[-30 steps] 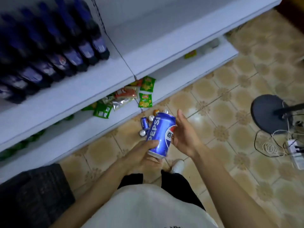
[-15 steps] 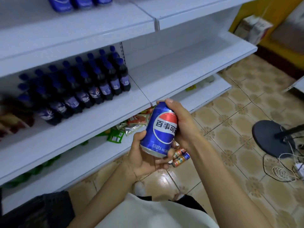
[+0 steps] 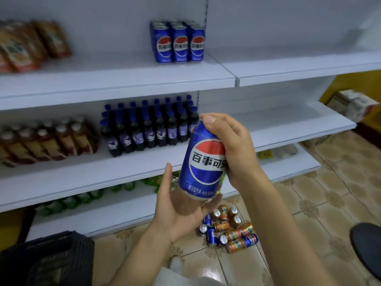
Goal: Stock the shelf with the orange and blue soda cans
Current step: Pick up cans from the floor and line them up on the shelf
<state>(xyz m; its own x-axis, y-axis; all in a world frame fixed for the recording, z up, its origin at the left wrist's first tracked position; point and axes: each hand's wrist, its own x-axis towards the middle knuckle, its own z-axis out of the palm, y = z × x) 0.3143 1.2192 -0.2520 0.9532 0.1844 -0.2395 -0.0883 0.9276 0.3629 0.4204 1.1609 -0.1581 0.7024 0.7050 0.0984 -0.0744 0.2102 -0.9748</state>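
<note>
right hand (image 3: 233,149): wrapped round the top and right side of the blue can (image 3: 203,162), fingertip hooked over the rim
left hand (image 3: 179,203): palm up, fingers loosely spread, cupping the can's base from below, thumb standing clear on the left
blue can: tilted slightly, held in mid-air in front of the middle shelf (image 3: 86,174), above the floor pile
can label: red, white and blue Pepsi globe with Chinese characters across the white band; small print near the base too blurry to read
floor cans (image 3: 228,230): loose heap of orange and blue cans on the tiled floor (image 3: 309,203), some upright, some on their sides, just below the hands
stocked cans (image 3: 179,43): same Pepsi design, three across the front row with more behind, at the right end of the top shelf (image 3: 115,79)
cola bottles (image 3: 148,126): dark, blue caps, packed rows on the middle shelf, right behind the held can
tea-coloured bottles (image 3: 47,139): left of the cola, labels blurred
snack bags (image 3: 31,46): top shelf far left, unreadable
green items (image 3: 78,199): low shelf, blurred
dark crate (image 3: 47,263): bottom left corner on the floor
round dark base (image 3: 367,238): right edge
</note>
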